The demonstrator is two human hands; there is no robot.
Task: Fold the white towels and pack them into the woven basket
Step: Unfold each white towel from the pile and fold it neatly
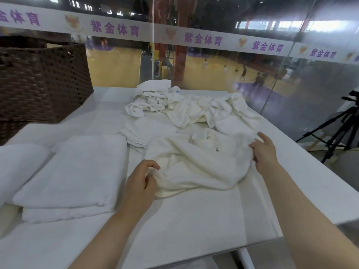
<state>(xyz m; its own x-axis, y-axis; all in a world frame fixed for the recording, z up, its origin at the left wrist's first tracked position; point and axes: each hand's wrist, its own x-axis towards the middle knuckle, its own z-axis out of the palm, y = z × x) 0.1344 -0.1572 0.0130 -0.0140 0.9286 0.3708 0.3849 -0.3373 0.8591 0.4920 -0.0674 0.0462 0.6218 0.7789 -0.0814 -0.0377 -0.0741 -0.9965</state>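
One woven basket (pixel 41 78) stands at ten o'clock on the table (pixel 194 220). Two folded towels (pixel 71 173) lie at eight o'clock, a thinner folded stack (pixel 143 131) past them, a crumpled pile (pixel 194 107) at twelve. Left hand (pixel 138 183) pinches the loose towel (pixel 196 167); right hand (pixel 265 152) grips its far edge at three o'clock

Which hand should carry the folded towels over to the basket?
Probably the left hand: the folded towels and basket are both on its side. The right hand is farther away.
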